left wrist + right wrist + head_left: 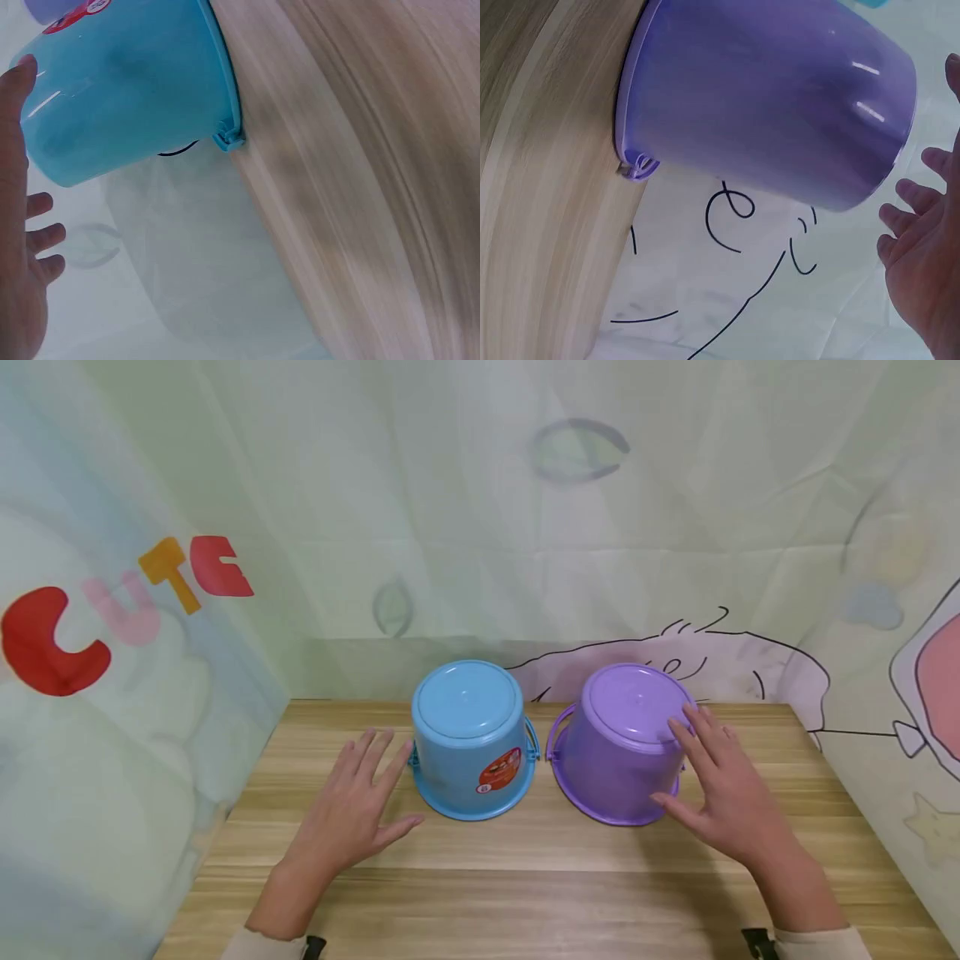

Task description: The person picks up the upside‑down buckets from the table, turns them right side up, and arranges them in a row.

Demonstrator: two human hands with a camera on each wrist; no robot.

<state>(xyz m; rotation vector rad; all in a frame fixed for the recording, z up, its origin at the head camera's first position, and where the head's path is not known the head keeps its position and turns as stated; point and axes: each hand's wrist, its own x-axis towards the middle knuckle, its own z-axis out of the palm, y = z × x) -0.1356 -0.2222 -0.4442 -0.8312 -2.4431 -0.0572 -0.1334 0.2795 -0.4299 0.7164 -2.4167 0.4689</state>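
Note:
Two plastic buckets stand upside down near the back of the wooden table, side by side with a narrow gap. The light blue bucket [450, 768] has a red-orange sticker on its side; the purple bucket [615, 772] is to its right. Just left of the blue bucket is my left hand [351, 806], fingers spread and holding nothing. My right hand [731, 793] hovers at the purple bucket's right side, fingers extended, with a gap to the bucket in the right wrist view. Both bucket handles hang down at the sides near the rims.
The wooden table [480, 902] ends against a printed cloth backdrop [465, 510] behind it. More cloth, with coloured letters on the left and a pink balloon drawing on the right, closes in both sides.

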